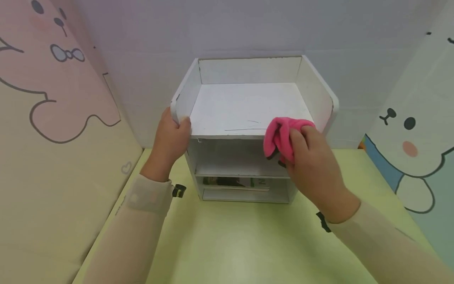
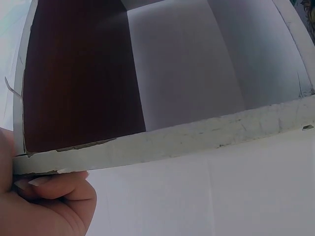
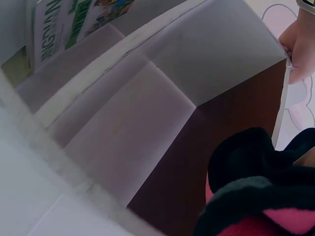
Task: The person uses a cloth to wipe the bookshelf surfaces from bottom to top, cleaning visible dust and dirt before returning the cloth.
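Observation:
A small white shelf unit (image 1: 248, 102) stands upright against the back wall, with a raised rim around the back and sides of its top. My left hand (image 1: 172, 136) grips the front of its left side, thumb on the top board; the left wrist view shows the curled fingers (image 2: 74, 191) at the panel's edge. A pink cloth (image 1: 283, 136) is bunched in my right hand (image 1: 315, 169), against the front edge of the top board at the right. In the right wrist view the cloth (image 3: 241, 147) shows a dark side as well as pink.
A book or magazine (image 1: 234, 182) lies on the lowest shelf. The unit stands on a light green surface (image 1: 234, 244). Padded panels with cartoon animals rise at the left (image 1: 64, 165) and right (image 1: 408, 157).

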`<state>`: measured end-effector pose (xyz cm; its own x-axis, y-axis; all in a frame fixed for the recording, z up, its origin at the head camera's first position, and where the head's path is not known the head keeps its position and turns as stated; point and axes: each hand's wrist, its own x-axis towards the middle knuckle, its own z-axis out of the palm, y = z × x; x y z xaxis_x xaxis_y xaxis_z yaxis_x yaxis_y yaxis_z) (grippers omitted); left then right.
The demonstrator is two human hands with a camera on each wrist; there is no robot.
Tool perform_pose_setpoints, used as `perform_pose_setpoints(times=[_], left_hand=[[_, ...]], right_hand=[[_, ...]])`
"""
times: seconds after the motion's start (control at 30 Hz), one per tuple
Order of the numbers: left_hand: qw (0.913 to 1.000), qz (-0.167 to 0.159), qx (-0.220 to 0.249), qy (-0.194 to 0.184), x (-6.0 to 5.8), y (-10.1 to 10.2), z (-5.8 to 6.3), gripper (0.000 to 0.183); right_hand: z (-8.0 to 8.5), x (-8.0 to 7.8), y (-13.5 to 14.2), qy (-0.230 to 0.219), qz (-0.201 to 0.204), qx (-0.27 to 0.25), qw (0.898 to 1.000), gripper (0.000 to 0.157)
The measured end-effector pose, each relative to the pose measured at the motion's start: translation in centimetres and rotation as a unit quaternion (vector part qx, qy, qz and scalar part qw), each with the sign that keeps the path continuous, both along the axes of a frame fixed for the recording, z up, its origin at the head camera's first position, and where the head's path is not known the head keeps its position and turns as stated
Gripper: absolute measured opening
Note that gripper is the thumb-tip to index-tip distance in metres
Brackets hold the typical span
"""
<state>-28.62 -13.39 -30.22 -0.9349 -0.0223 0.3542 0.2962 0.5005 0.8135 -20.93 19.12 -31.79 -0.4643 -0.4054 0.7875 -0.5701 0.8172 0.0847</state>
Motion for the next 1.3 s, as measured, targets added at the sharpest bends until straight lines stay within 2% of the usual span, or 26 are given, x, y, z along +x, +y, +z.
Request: perform_pose_setpoints(times=[0.1,0.23,0.57,0.7,0.87,1.03,1.2,1.3], left_hand=[[1.0000,0.002,-0.001,0.003,-0.1,-0.1,0.0,0.061],[1.0000,0.001,0.003,0.004,-0.1,-0.1,-0.1,0.060],[1.0000,0.005,0.000,-0.001,-0.1,0.3,0.1,0.060],[1.0000,0.002,0.001,0.004,-0.1,0.3,0.1,0.058],[0.9999,0.001,0.000,0.012,-0.1,0.2,0.1,0.056],[0.9991,-0.029,0.021,0.023,-0.2,0.1,0.0,0.051],[0.9942,-0.089,0.053,0.027,-0.4,-0.3,0.1,0.046],[0.9948,-0.088,0.050,0.011,-0.3,-0.6,0.3,0.047]], right_hand=[[-0.1,-0.5,-1.2,0.010,0.008,0.014,1.000,0.063],[0.0,-1.0,-3.2,0.021,0.031,0.024,0.999,0.056],[0.8,-1.7,-8.2,-0.033,0.081,0.031,0.996,0.047],[0.9,-2.0,-9.9,-0.037,0.097,0.029,0.994,0.037],[0.9,-2.3,-11.8,-0.028,0.097,0.052,0.994,0.031],[1.0,-2.5,-13.2,-0.023,0.097,0.084,0.991,0.030],[0.9,-2.3,-13.3,-0.009,0.071,0.143,0.987,0.047],[0.6,-2.1,-13.1,0.011,0.063,0.172,0.983,0.050]])
